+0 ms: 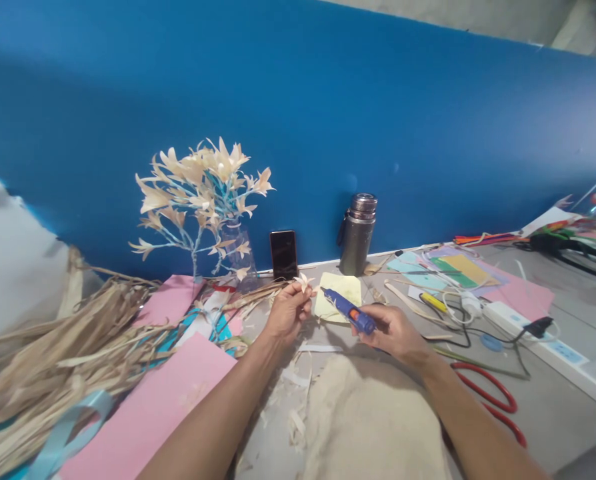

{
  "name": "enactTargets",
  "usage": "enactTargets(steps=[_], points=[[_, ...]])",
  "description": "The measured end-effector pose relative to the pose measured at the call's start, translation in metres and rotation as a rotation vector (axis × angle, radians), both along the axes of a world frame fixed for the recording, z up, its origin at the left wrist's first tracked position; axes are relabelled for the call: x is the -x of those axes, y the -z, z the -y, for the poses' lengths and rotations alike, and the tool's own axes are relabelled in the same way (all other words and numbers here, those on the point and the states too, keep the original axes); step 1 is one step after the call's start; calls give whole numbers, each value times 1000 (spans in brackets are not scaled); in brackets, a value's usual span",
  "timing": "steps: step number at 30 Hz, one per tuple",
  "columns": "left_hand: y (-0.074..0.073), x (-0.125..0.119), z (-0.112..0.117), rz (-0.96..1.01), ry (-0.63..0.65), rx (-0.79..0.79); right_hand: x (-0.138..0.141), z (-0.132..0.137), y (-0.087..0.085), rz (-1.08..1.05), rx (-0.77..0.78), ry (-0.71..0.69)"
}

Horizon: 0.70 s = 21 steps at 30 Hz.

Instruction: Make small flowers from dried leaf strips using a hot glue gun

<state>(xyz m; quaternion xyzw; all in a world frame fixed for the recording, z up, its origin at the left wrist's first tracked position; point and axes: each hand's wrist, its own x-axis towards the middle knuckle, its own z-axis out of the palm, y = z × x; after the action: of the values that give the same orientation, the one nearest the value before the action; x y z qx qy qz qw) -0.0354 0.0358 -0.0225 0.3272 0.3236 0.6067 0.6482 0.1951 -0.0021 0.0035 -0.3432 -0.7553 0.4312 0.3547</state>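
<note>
My left hand [288, 311] is closed in a pinch on a small cream flower [305, 281], whose petals stick up above the fingertips. Wrapped round a blue glue gun [345, 308] with an orange part is my right hand [391, 332]. The gun's nozzle points left at the flower, a short way from it. Beneath the gun lies a pale yellow paper sheet [337, 283]. To the left, a branching bunch of cream flowers [203, 175] on light blue stems stands by a clear bottle [238, 257].
A phone [283, 255] and a steel thermos [358, 235] stand against the blue wall. Dried husks [68, 340] and pink paper [163, 407] spread at left. Right are a white power strip [548, 353], cords, coloured paper and red-handled scissors [493, 393]. Beige cloth [373, 420] lies in front.
</note>
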Motion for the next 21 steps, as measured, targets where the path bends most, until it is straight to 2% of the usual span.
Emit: enactTargets(steps=[8,13,15,18,21], points=[[-5,2,3,13,30,-5,4,-7,5,208,-67,130],[-9,1,4,18,57,-16,13,-9,19,556,-264,162],[-10,0,4,19,58,-17,15,-8,25,630,-324,147],[-11,-2,4,21,45,-18,16,-9,30,626,-403,146],[-12,-6,6,23,46,-15,22,-10,23,523,-625,320]])
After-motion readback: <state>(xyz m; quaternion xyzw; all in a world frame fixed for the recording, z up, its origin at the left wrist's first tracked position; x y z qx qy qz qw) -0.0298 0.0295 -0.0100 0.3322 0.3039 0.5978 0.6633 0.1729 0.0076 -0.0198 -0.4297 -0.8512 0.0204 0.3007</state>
